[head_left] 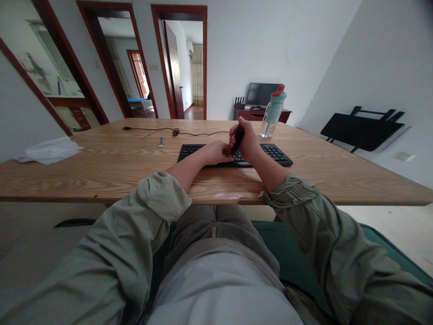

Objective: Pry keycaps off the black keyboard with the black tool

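A wooden bench (pixel 111 169) spans the room, and here's the right hand (pixel 249 140) wrapped round a tilted black object (pixel 238 136) above the keyboard (pixel 278 155)! The left hand (pixel 216 152) curls low beside it, its hold impossible to tell; beyond lie cable (pixel 175 132) and bottle (pixel 272 113).

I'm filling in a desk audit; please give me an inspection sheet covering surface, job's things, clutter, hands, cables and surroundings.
Surface: wooden table, visible grain.
Job's things: black keyboard beneath the hands; black handheld object, type unclear.
Clutter: crumpled white sheet, material unclear; small blue-and-white item; upright water bottle, partly filled.
Hands: right hand grips the black handheld object; left hand is at the keyboard, fingertips partly hidden.
Cables: black cable behind the keyboard, bunched midway, plug lying on the table.
Surroundings: television on a red-brown cabinet; open doorways.
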Action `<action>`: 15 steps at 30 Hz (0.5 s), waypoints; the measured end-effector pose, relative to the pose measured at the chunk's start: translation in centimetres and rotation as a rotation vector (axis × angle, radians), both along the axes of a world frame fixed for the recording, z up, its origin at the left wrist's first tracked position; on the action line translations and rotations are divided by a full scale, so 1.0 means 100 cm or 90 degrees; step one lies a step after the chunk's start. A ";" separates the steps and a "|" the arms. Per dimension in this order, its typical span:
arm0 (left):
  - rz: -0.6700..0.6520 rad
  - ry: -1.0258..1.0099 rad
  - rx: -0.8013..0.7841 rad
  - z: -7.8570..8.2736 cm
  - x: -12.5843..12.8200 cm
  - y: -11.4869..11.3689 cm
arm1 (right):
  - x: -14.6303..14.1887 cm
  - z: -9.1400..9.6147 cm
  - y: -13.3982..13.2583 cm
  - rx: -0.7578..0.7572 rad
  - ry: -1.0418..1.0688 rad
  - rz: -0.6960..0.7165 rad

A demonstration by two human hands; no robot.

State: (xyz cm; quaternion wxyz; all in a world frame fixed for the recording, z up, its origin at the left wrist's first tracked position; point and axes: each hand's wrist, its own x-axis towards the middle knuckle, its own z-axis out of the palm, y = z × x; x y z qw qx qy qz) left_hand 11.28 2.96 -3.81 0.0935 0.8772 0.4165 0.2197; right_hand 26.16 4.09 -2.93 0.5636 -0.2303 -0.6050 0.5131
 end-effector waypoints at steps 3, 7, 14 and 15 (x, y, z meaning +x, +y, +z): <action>0.007 0.004 0.017 0.000 0.000 -0.002 | -0.003 -0.002 -0.001 -0.002 0.028 -0.001; 0.009 0.003 0.029 0.000 0.004 -0.005 | -0.002 -0.002 -0.001 -0.030 0.115 -0.033; -0.029 0.001 0.019 0.003 0.006 -0.004 | 0.011 -0.002 0.011 -0.091 0.133 -0.080; -0.033 -0.011 0.013 0.004 0.003 -0.003 | 0.012 -0.003 0.012 -0.078 0.133 -0.081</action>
